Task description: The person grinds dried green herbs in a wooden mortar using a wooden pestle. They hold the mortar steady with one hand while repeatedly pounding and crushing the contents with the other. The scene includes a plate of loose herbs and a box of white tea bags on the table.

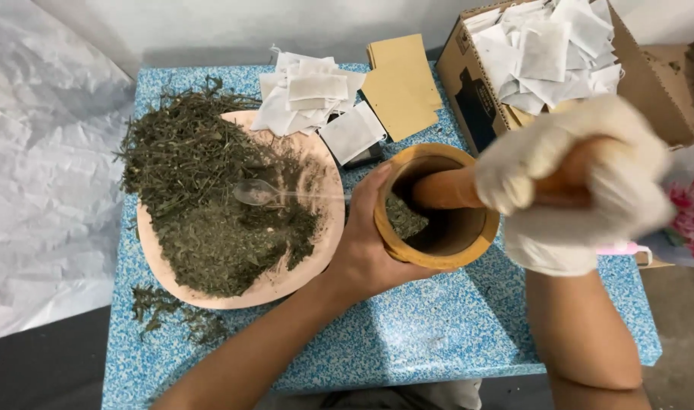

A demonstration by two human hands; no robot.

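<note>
Blue speckled counter (438,334) carries my work: left hand (362,243) wrapped around the round wooden mortar (436,205) near its right edge, gloved right hand (571,186) gripping the wooden pestle (453,190) over partly crushed herbs, while most dried green herbs (210,197) remain unground on the pink round tray (286,277).

We seem to be in a small home herb-packing workspace: a speckled blue table (407,334) holds dried herbs (202,190), empty tea-bag sachets (309,95), a cardboard box (476,83) of more, and a wooden mortar (419,250).

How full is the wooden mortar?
Nearly empty: the wooden mortar shows only a small clump of crushed green herb low against its inner wall, with the pestle angled inside.
</note>
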